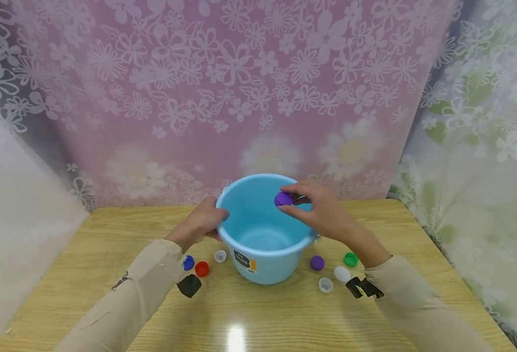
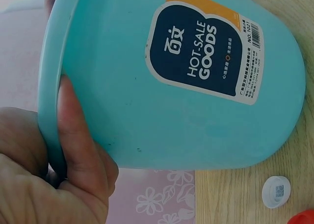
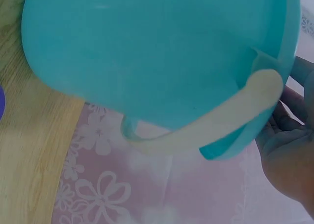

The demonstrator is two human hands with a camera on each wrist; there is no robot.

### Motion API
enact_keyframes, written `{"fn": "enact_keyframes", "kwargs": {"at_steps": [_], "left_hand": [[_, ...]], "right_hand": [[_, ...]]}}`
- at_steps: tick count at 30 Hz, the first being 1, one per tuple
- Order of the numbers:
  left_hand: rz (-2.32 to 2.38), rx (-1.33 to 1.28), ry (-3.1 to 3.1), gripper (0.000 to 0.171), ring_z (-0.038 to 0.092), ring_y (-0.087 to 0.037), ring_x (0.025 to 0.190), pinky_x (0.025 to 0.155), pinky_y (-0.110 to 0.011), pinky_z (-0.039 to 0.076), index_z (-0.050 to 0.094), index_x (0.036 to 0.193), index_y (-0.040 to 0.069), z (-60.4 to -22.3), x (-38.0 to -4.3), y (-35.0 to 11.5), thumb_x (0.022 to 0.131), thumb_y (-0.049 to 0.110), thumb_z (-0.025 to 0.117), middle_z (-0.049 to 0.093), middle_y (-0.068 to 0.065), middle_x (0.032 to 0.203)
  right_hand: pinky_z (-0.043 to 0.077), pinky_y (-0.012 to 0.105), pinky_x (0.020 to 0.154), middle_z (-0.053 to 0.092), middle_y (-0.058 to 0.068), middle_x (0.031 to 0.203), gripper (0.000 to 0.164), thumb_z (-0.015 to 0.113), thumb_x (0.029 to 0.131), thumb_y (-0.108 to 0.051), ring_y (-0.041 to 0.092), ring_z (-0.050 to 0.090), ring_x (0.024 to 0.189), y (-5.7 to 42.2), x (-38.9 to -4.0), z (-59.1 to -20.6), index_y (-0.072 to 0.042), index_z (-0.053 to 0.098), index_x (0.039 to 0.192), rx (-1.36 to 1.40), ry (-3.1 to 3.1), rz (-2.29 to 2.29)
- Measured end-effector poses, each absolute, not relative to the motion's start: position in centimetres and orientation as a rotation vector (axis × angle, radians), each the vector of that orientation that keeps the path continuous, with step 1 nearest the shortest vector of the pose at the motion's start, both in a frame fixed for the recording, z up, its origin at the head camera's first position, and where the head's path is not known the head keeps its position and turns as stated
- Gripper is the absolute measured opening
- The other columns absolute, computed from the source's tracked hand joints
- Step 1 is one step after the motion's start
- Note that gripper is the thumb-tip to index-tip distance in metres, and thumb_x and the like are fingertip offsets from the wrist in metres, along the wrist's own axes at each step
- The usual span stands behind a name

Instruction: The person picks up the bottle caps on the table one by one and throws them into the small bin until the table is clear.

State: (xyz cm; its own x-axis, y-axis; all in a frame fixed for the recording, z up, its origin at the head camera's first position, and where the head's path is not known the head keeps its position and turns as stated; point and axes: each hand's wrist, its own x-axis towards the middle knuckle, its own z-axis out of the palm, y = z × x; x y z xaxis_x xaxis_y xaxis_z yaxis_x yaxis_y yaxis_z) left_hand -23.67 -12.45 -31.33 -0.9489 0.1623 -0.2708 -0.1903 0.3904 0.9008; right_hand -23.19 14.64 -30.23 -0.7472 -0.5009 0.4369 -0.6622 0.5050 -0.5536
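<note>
A light blue plastic bucket (image 1: 265, 266) stands on the table, its mouth facing up. My left hand (image 1: 202, 220) grips the bucket's left rim; the left wrist view shows the thumb and fingers on either side of the rim (image 2: 51, 87). Over the right part of the bucket's mouth, my right hand (image 1: 322, 208) pinches a purple bottle cap (image 1: 283, 199) between thumb and fingers. In the right wrist view the bucket's wall and white handle (image 3: 211, 121) show, while the held cap is hidden behind the rim.
Left of the bucket lie a blue cap (image 1: 188, 262), a red cap (image 1: 202, 269) and a white cap (image 1: 220, 256). To its right are another purple cap (image 1: 317, 263), a green cap (image 1: 351, 259) and two white caps (image 1: 341, 274). A flowered curtain (image 1: 258, 98) hangs behind the wooden table (image 1: 122, 230).
</note>
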Motion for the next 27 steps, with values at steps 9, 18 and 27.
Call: {"fn": "enact_keyframes", "kwargs": {"at_steps": [9,18,27], "left_hand": [[1.588,-0.025,2.344,0.04,0.069,-0.028,0.063,0.053,-0.037,0.057,0.039,0.131,-0.01,-31.5,-23.5,-12.7,0.093,0.002,0.045,0.062,-0.03,0.101],[1.562,-0.035,2.356,0.039,0.069,-0.027,0.062,0.053,-0.038,0.057,0.041,0.131,-0.009,-31.4,-23.6,-12.7,0.094,0.003,0.045,0.063,-0.029,0.101],[1.563,-0.03,2.362,0.04,0.068,-0.026,0.062,0.052,-0.037,0.057,0.04,0.132,-0.007,-31.4,-23.8,-12.6,0.094,0.003,0.045,0.062,-0.029,0.104]], "right_hand": [[0.053,0.034,0.086,0.062,0.003,0.112,0.045,0.072,0.086,-0.022,0.016,0.062,0.098,13.3,-23.3,-30.6,-0.004,0.061,0.125,1.041,-2.548,1.057],[0.053,0.034,0.086,0.064,0.005,0.111,0.042,0.074,0.085,-0.02,0.017,0.062,0.098,12.8,-23.6,-30.7,-0.003,0.063,0.121,1.046,-2.578,1.021],[0.053,0.034,0.087,0.063,0.005,0.111,0.041,0.073,0.085,-0.02,0.018,0.061,0.099,12.8,-23.8,-31.0,-0.002,0.063,0.121,1.039,-2.589,1.02]]}}
